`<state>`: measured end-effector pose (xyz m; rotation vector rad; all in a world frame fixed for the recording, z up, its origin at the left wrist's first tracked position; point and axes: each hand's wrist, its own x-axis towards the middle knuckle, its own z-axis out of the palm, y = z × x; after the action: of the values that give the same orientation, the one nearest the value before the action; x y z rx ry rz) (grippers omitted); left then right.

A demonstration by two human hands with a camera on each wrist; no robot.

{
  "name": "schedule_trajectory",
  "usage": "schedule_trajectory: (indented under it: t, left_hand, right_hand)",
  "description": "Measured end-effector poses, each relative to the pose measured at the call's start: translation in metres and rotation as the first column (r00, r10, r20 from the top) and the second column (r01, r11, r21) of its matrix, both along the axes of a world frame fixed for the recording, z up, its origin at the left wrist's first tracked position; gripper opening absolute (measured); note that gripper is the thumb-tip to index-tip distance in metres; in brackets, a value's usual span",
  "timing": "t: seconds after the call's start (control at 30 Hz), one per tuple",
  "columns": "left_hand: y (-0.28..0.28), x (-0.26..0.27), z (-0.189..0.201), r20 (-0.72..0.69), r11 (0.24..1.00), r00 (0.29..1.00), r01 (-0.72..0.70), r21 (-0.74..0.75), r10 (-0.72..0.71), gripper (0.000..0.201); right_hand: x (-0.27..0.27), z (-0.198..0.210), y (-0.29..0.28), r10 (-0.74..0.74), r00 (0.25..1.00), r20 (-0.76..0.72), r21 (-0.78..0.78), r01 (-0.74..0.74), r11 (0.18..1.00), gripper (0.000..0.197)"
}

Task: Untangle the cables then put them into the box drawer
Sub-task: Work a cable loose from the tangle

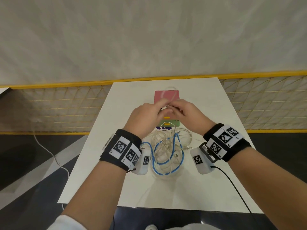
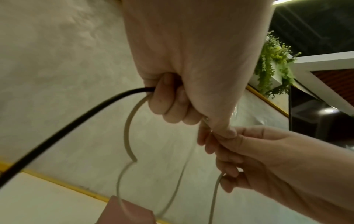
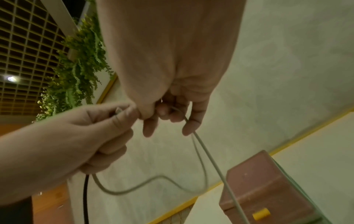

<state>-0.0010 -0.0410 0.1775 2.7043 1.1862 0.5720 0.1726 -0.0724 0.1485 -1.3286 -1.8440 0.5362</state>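
I see a thin white cable [image 1: 167, 95] held up over the pink box [image 1: 174, 94], its smooth round cord bowed into a loop arching away from me. My left hand [image 1: 146, 117] curls round one end and the metal plug [image 3: 118, 109]; my right hand [image 1: 186, 113] pinches the cord beside it, fingertips touching. Below, near me on the white table [image 1: 216, 113], the tangle [image 1: 167, 146] of white and braided blue cables lies in loose coils.

white table [image 1: 207, 103], yellow mesh fence [image 1: 54, 103], hanging plant [image 3: 76, 72]
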Motion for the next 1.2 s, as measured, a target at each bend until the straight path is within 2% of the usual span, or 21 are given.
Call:
schedule_trajectory:
  t: [0.1, 0.2, 0.27, 0.33, 0.37, 0.4, 0.47, 0.5, 0.57, 0.63, 0.73, 0.77, 0.83, 0.87, 0.9, 0.97, 1.0, 1.07, 1.13, 1.2]
  left_hand:
    - [0.004, -0.003, 0.003, 0.112, 0.992, 0.993, -0.055, 0.11, 0.043, 0.037]
    - [0.005, -0.005, 0.02, 0.382, 0.954, 0.922, -0.172, 0.245, 0.068, 0.032]
    - [0.009, -0.011, 0.031, 0.53, 0.928, 0.838, -0.292, 0.232, 0.131, 0.031]
    - [0.012, -0.018, 0.035, 0.569, 0.917, 0.799, -0.353, 0.184, 0.193, 0.025]
    - [0.011, -0.02, 0.034, 0.554, 0.923, 0.806, -0.348, 0.162, 0.206, 0.022]
    - [0.008, -0.02, 0.032, 0.517, 0.94, 0.831, -0.314, 0.135, 0.203, 0.028]
    - [0.0, -0.013, 0.021, 0.351, 0.984, 0.928, -0.162, 0.08, 0.124, 0.049]
    - [-0.006, -0.007, 0.015, 0.246, 0.996, 0.966, -0.087, 0.03, 0.077, 0.053]
    - [-0.011, 0.004, 0.002, 0.089, 0.997, 0.995, -0.04, -0.067, 0.046, 0.046]
    - [-0.008, 0.007, -0.003, 0.089, 0.988, 0.992, -0.076, -0.131, 0.088, 0.033]
    - [-0.002, 0.003, 0.001, 0.245, 0.997, 0.966, -0.078, -0.009, 0.078, 0.029]
    - [-0.001, 0.001, 0.009, 0.35, 0.994, 0.933, -0.104, 0.044, 0.083, 0.028]
    - [0.005, -0.005, 0.028, 0.562, 0.971, 0.817, -0.22, 0.092, 0.132, 0.027]
    - [0.009, -0.009, 0.036, 0.624, 0.957, 0.766, -0.274, 0.098, 0.155, 0.027]
    - [0.013, -0.014, 0.042, 0.643, 0.945, 0.744, -0.314, 0.096, 0.182, 0.026]
    - [0.015, -0.02, 0.045, 0.614, 0.93, 0.757, -0.355, 0.097, 0.225, 0.022]
    - [0.011, -0.02, 0.043, 0.578, 0.934, 0.787, -0.339, 0.117, 0.214, 0.027]
    - [0.0, -0.012, 0.031, 0.423, 0.974, 0.901, -0.175, 0.143, 0.1, 0.045]
    - [-0.013, 0.0, 0.016, 0.187, 0.999, 0.982, 0.0, 0.037, -0.007, 0.053]
    - [-0.014, 0.007, 0.002, 0.055, 0.997, 0.998, 0.006, -0.081, -0.001, 0.043]
  right_hand:
    - [0.0, 0.007, 0.002, 0.009, 0.999, -0.036, -0.031, -0.01, 0.999, 0.017]
    - [-0.002, -0.012, 0.004, -0.014, 1.0, 0.013, -0.154, 0.016, 0.988, 0.021]
    - [-0.001, -0.032, 0.003, -0.01, 0.998, 0.058, -0.25, 0.024, 0.968, 0.026]
    - [0.002, -0.044, 0.003, -0.028, 0.999, 0.027, -0.293, 0.035, 0.955, 0.029]
    - [0.003, -0.045, 0.003, -0.05, 0.999, -0.008, -0.303, 0.046, 0.952, 0.029]
    - [0.003, -0.042, 0.004, -0.074, 0.996, -0.039, -0.304, 0.059, 0.951, 0.028]
    - [0.002, -0.028, 0.006, -0.088, 0.993, -0.073, -0.277, 0.065, 0.959, 0.025]
    - [0.0, -0.02, 0.006, -0.068, 0.995, -0.077, -0.254, 0.046, 0.966, 0.024]
    - [-0.003, -0.004, 0.004, -0.006, 0.999, -0.044, -0.175, -0.001, 0.985, 0.022]
    - [-0.003, 0.006, 0.004, 0.019, 1.0, -0.011, -0.101, -0.02, 0.995, 0.023]
    - [0.002, 0.0, 0.004, -0.016, 0.998, -0.068, -0.109, 0.008, 0.994, 0.02]
    - [0.005, -0.008, 0.003, -0.021, 0.997, -0.077, -0.144, 0.01, 0.989, 0.019]
    - [0.009, -0.029, -0.002, -0.024, 0.999, -0.033, -0.245, 0.015, 0.969, 0.021]
    - [0.011, -0.038, -0.006, -0.021, 1.0, -0.015, -0.3, 0.015, 0.954, 0.023]
    - [0.013, -0.047, -0.008, -0.026, 1.0, -0.009, -0.338, 0.021, 0.941, 0.025]
    - [0.014, -0.054, -0.012, -0.056, 0.998, -0.021, -0.354, 0.045, 0.934, 0.025]
    - [0.015, -0.051, -0.012, -0.064, 0.998, -0.027, -0.338, 0.051, 0.94, 0.025]
    - [0.012, -0.037, -0.01, -0.069, 0.997, -0.031, -0.27, 0.058, 0.961, 0.024]
    - [0.008, -0.017, -0.008, -0.05, 0.998, -0.04, -0.184, 0.042, 0.982, 0.022]
    - [0.003, 0.004, -0.008, -0.006, 0.999, -0.048, -0.091, 0.002, 0.996, 0.021]
